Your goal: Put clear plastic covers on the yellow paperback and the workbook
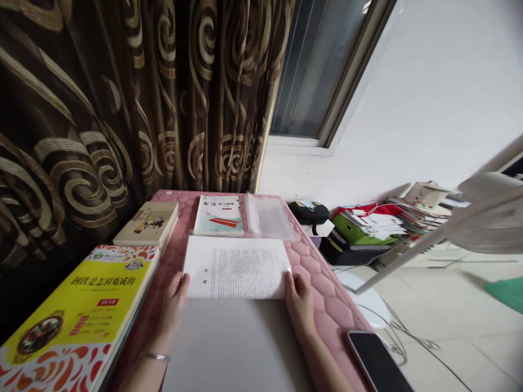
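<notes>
The left hand (174,307) and right hand (300,305) lie at the lower corners of a printed text page (237,267), at frame centre, touching its edges. Grip state: fingers low and close to the paper; whether either hand pinches the page cannot be determined. The page rests on a pink quilted mat (322,288), above a plain grey sheet (232,348). Adjacent items: yellow-covered book (69,305), lower left; beige book (149,223), left; calligraphy workbook (218,215) and clear plastic sleeve (267,216), beyond the page; smartphone (376,362), lower right.
</notes>
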A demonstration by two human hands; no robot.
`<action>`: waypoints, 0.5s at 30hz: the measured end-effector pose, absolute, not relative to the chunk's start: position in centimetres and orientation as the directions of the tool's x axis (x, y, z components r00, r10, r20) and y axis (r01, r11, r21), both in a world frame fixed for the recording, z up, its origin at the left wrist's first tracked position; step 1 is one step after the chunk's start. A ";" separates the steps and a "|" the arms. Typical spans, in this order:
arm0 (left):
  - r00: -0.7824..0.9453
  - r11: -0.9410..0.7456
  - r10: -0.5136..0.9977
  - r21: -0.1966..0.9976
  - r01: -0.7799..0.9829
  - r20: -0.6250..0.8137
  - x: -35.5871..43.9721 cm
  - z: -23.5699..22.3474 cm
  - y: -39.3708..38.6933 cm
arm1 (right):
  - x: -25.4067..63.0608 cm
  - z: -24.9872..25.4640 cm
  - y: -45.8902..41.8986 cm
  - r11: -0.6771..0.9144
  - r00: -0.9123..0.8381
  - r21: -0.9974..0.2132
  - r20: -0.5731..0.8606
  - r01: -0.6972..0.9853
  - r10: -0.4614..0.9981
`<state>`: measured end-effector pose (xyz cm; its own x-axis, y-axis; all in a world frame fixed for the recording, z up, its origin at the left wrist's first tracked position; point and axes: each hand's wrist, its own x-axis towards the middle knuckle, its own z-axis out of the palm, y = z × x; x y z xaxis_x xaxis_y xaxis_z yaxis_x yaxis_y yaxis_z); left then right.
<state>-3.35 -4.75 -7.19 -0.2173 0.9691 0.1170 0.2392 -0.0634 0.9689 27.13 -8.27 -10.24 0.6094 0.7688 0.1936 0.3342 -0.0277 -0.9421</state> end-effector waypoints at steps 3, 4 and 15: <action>-0.163 -0.040 0.984 0.982 0.183 0.071 -3.3 -7.1 -4.9 | 27.2 -10.1 -8.3 0.018 0.590 -0.959 0.189 0.283 0.785; -0.168 -0.035 0.984 0.982 0.183 0.066 -3.3 -7.1 -4.9 | 27.2 -10.1 -8.3 0.026 0.588 -0.961 0.189 0.275 0.787; -0.214 -0.017 0.975 0.976 0.216 0.065 -3.4 -7.7 -4.4 | 27.1 -10.1 -8.3 -0.007 0.596 -0.957 0.175 0.291 0.784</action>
<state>-3.42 -4.38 -7.71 -0.2143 0.9746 0.0645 0.2162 -0.0171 0.9762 27.13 -8.34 -10.12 0.5958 0.7839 0.1749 0.2906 -0.0073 -0.9568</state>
